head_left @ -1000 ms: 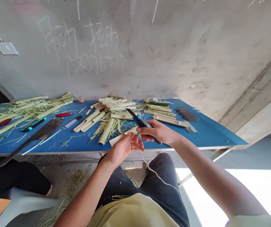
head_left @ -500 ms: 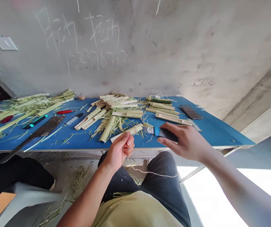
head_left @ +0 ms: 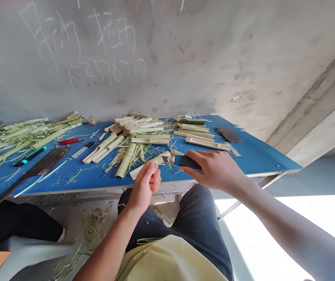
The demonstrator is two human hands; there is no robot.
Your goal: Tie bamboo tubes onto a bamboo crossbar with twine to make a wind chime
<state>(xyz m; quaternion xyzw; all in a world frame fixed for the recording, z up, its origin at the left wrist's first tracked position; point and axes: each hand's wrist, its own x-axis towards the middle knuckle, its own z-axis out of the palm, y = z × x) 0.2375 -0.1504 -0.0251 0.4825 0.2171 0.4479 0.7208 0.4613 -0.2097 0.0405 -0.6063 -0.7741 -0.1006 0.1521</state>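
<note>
My right hand [head_left: 211, 166] is wrapped around the black and blue handle of a utility knife [head_left: 189, 162]. The knife's silver blade points left, close to the fingertips of my left hand [head_left: 149, 181]. That hand is closed in a pinch above the table's front edge. A thin string hung from it a moment ago; what lies between the fingers is mostly hidden now. Just behind my left hand is a split bamboo piece [head_left: 136, 171] with a pale inner face; whether the fingers touch it I cannot tell. A short bamboo tube [head_left: 125, 162] rests to its left.
Cut bamboo pieces and shavings [head_left: 144, 127] cover the middle of the blue table [head_left: 261, 160]. Split bamboo lengths [head_left: 196, 134] lie at right, near a dark metal blade [head_left: 228, 134]. A cleaver [head_left: 48, 160], a red-handled tool [head_left: 69, 141] and a green-black cutter [head_left: 29, 157] lie left. Another person's leg [head_left: 23, 220] is beside me.
My right hand and the knife have come left, bringing the blade closer to my left hand. The string dangling across my knees is out of sight there. The view has swung slightly right.
</note>
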